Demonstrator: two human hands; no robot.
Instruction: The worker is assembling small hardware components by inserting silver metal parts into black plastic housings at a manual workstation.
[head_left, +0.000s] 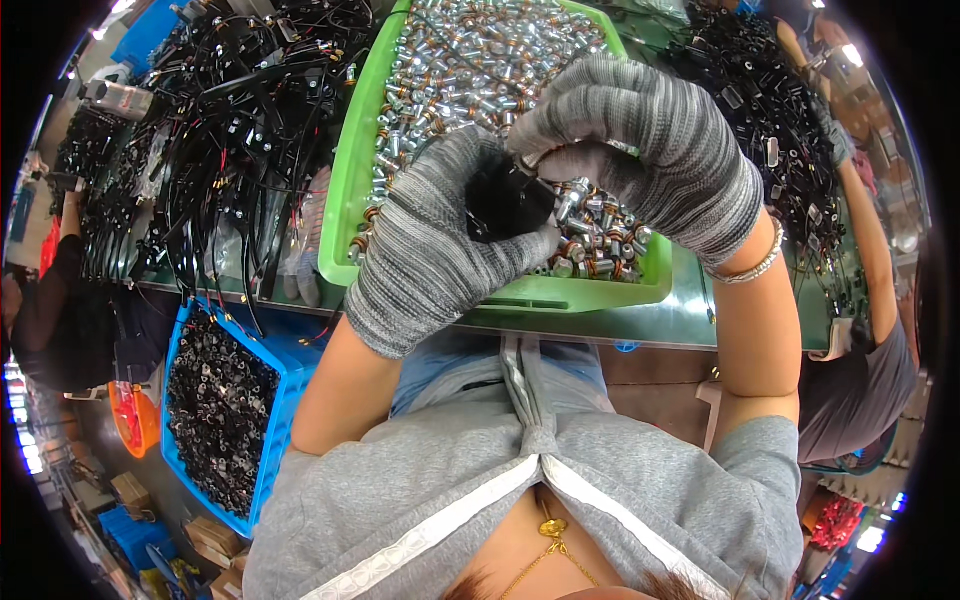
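My left hand (430,240), in a grey striped knit glove, is closed around a glossy black part (508,200) whose exact kind I cannot make out. Over its far right edge, my gloved right hand (650,140) pinches with thumb and forefinger. Something small and metallic shows at those fingertips, too small to name. Both hands are above a green tray (345,200) filled with silvery metal fittings (450,70), many with orange-brown rings. A thin black cable (455,50) runs across the fittings at the far side.
Black cables (240,120) lie heaped on the table to the left, black parts (745,90) to the right. A blue crate (275,430) of small black pieces stands low at the left. Other people's arms (868,230) are at both sides; a gloved hand (303,270) rests near the tray.
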